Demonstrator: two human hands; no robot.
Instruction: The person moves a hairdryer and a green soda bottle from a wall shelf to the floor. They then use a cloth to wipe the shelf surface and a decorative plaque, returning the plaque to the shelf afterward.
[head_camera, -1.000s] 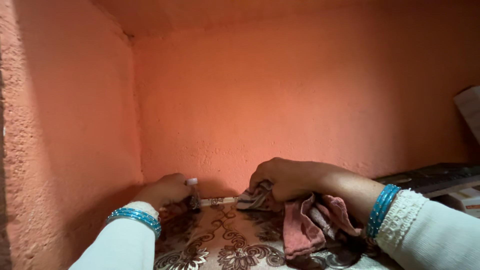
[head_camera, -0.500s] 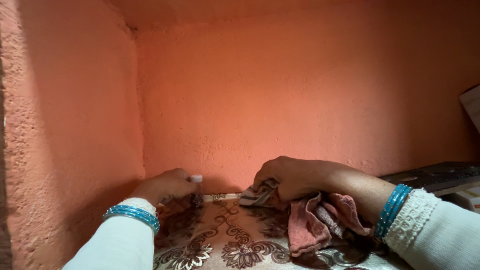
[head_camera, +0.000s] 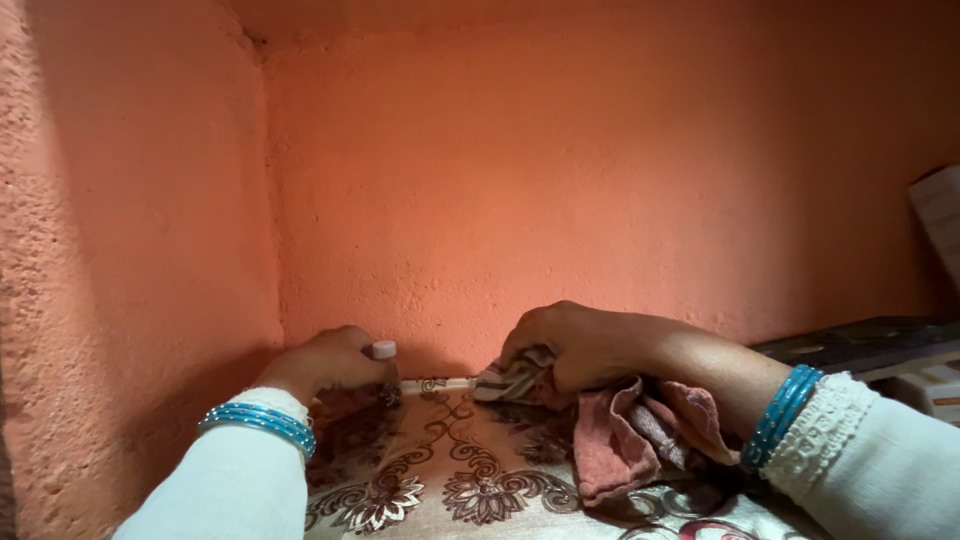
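Observation:
My left hand (head_camera: 328, 364) is closed around a small dark bottle with a white cap (head_camera: 384, 351), held near the back left corner of a niche. My right hand (head_camera: 570, 346) grips a crumpled pink and striped cloth (head_camera: 610, 435) and presses it down at the back edge of the patterned shelf cover (head_camera: 450, 485). Both wrists wear blue bangles over white sleeves. Most of the bottle is hidden behind my fingers.
Rough orange walls (head_camera: 600, 180) close the niche at the back and on the left (head_camera: 120, 250). A dark flat object (head_camera: 860, 345) lies on boxes at the right, with a pale box (head_camera: 940, 210) leaning above it.
My left hand has lifted the small bottle slightly and moved it a little left. My right hand with the cloth has stayed almost in place against the back wall.

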